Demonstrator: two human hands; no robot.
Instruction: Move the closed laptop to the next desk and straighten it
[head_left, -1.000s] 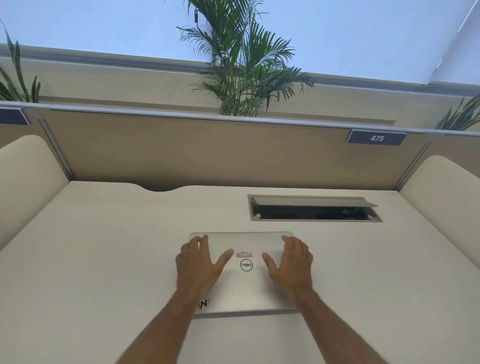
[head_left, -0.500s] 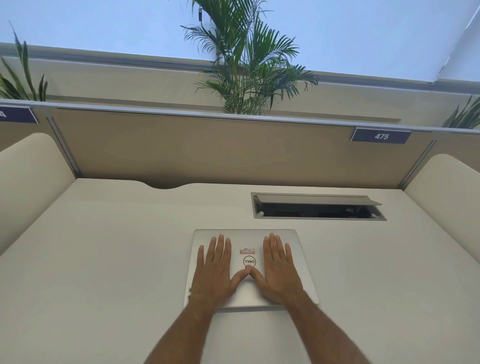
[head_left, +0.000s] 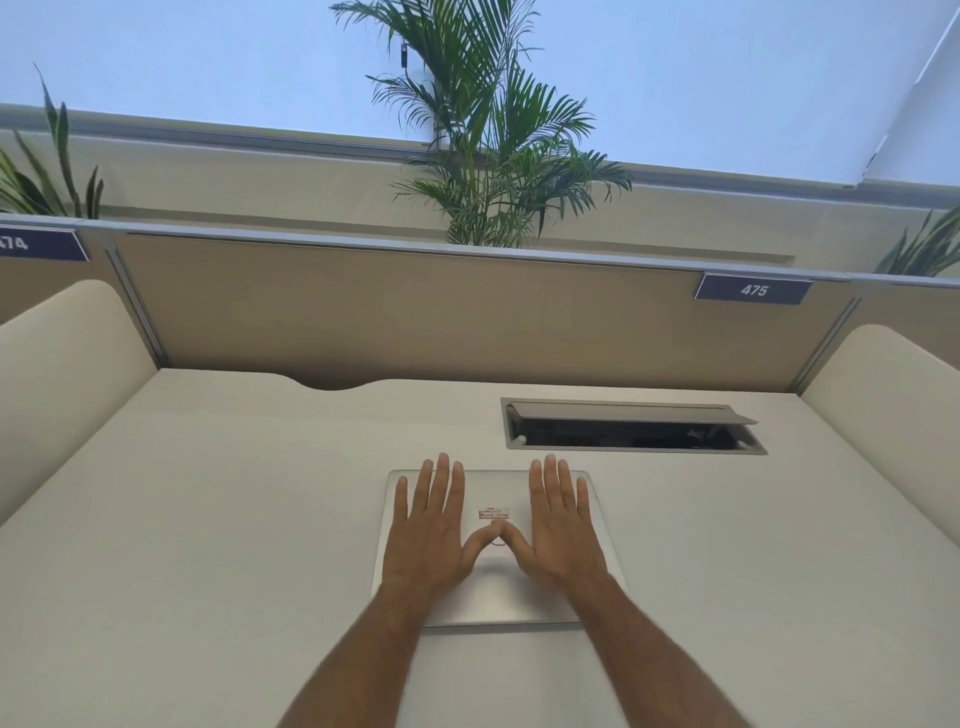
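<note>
Room: pale desk (head_left: 218, 519) walled by a tan partition (head_left: 415, 317), with cream side panels left and right; I see a bright window band above.
Laptop: one closed silver laptop (head_left: 496, 592) lies flat at mid-desk, its edges running square with the desk's back edge.
Left hand: my left hand (head_left: 428, 535) lies palm-down on the lid, fingers spread and straight, gripping nothing.
Right hand: my right hand (head_left: 558, 530) lies flat the same way, splayed wide, its thumb tip touching the left thumb tip.
Hidden: the lid's round logo is mostly covered by my thumbs; a small red sticker (head_left: 493, 513) shows between the hands, its print too small to read.
Cut off: a label (head_left: 41, 244) at the left edge reads only "474" in part; both forearms run out of the bottom.
Nearby: one cable hatch (head_left: 631, 426) stands propped open just behind the laptop, its inside dark and unclear.
Count: two number labels, the other reading 475 (head_left: 753, 289); three plants behind the partition, one tall palm (head_left: 488, 156) central.
</note>
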